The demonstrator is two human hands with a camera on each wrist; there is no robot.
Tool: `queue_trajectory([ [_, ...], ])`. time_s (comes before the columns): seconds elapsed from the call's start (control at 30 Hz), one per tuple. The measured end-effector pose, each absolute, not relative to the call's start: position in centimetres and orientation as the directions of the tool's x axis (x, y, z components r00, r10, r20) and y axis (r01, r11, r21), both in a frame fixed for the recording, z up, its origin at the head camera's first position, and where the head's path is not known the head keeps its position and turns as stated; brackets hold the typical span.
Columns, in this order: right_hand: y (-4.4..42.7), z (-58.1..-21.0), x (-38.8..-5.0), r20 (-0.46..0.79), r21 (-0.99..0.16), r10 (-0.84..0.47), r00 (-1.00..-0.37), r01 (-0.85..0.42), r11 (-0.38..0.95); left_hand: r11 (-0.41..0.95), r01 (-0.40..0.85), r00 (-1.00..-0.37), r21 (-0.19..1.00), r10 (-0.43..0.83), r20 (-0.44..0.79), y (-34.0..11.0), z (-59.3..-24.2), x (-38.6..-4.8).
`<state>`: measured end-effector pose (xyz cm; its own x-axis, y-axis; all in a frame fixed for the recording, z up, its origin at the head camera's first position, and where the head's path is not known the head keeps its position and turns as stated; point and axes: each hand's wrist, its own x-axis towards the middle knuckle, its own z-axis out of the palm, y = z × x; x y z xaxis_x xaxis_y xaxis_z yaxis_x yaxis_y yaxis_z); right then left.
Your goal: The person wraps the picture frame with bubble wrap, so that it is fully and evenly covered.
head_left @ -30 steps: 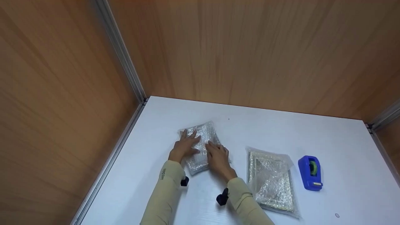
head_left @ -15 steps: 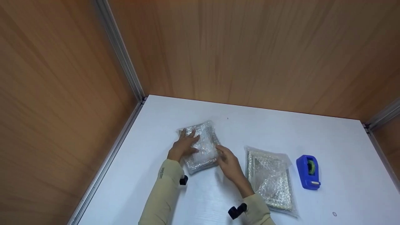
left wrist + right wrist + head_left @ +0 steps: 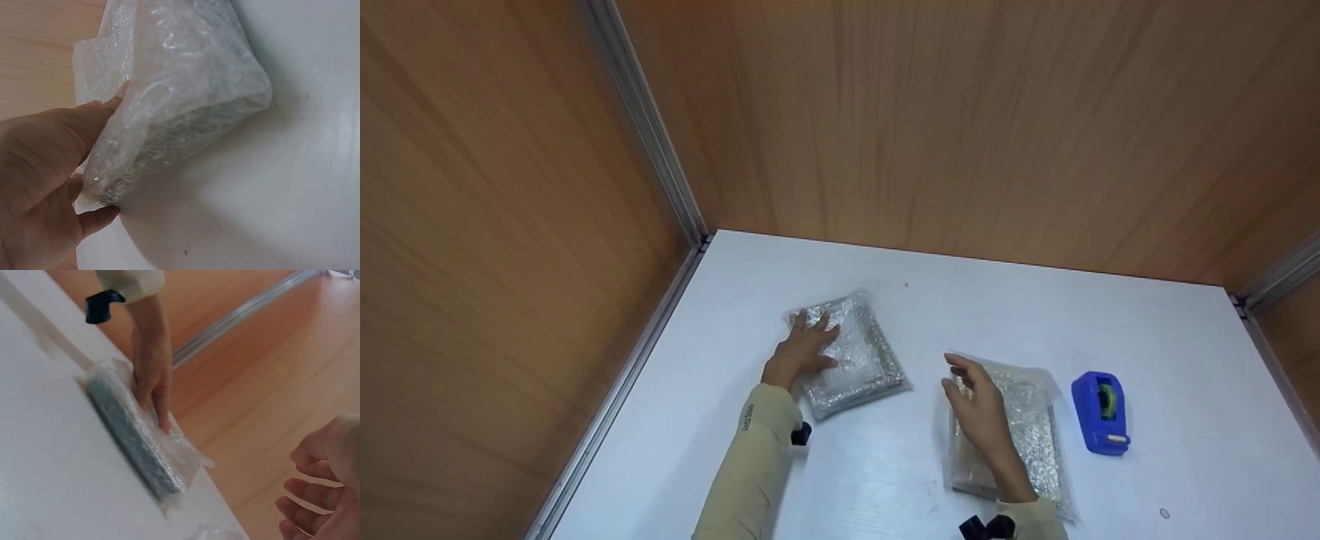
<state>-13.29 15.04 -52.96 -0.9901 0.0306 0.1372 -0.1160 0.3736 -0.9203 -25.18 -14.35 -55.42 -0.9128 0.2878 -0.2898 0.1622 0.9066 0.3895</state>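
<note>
A flat, rectangular package in bubble wrap (image 3: 859, 352) lies on the white table at left centre in the head view. My left hand (image 3: 802, 352) rests on its left part with fingers spread. In the left wrist view, fingers of the left hand (image 3: 50, 163) lie along the package's wrapped edge (image 3: 185, 84). My right hand (image 3: 981, 409) is in the air with loosely bent fingers, holding nothing. It hovers over a second bubble-wrapped package (image 3: 1031, 420), partly hiding it. The right wrist view shows the right hand (image 3: 320, 484) apart from the first package (image 3: 138, 433).
A blue tape dispenser (image 3: 1101, 412) with a green roll stands right of the second package. A small clear scrap (image 3: 1164, 514) lies near the front right of the table (image 3: 840, 480). Wood panels (image 3: 960, 135) rise behind and at the sides.
My right hand has let go of the first package's right side and moved right, over the second package. The left hand has stayed on the first package.
</note>
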Motion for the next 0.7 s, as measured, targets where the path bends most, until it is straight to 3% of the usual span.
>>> queue_trajectory([
  [0.23, 19.2, -53.2, -11.5, 0.148, -0.911, 0.121, -0.982, -0.088, 0.404, 0.909, 0.135, -0.913, 0.395, 0.269, -0.308, -14.3, -55.9, -25.1],
  [0.7, 27.2, -54.6, -7.9, 0.082, -0.818, 0.375, -0.923, 0.153, 0.555, 0.907, 0.177, -0.907, 0.383, 0.301, -0.293, -14.4, -55.9, -25.1],
])
